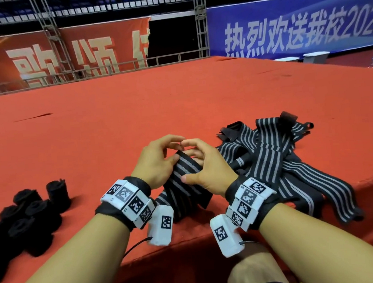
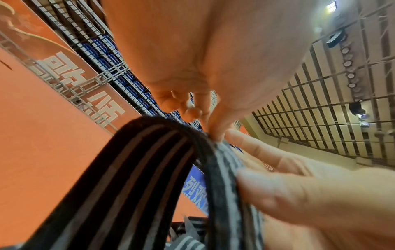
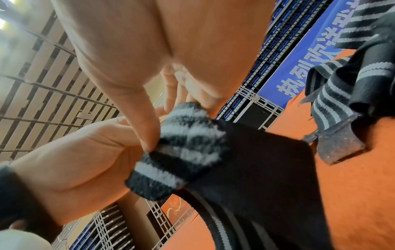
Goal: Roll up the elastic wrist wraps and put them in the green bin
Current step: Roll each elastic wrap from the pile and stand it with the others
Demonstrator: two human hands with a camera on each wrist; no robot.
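Over the red carpeted platform (image 1: 135, 114), both hands hold one black wrist wrap with grey stripes (image 1: 184, 170). My left hand (image 1: 173, 150) pinches its upper end, thumb on top. From the other side my right hand (image 1: 193, 156) grips the same end, thumb pressed on the strip lower down. The wrap's tail trails toward me past the platform edge. In the left wrist view the striped wrap (image 2: 138, 169) bends over under my left hand (image 2: 205, 121). The right wrist view has my right hand (image 3: 171, 118) on the small rolled end (image 3: 181, 152). No green bin is in view.
A loose pile of unrolled striped wraps (image 1: 274, 155) lies just right of my hands, some hanging over the platform's front edge (image 1: 188, 247). Several rolled black wraps (image 1: 31, 209) stand in a cluster at the left. Banners and metal railing close off the far side.
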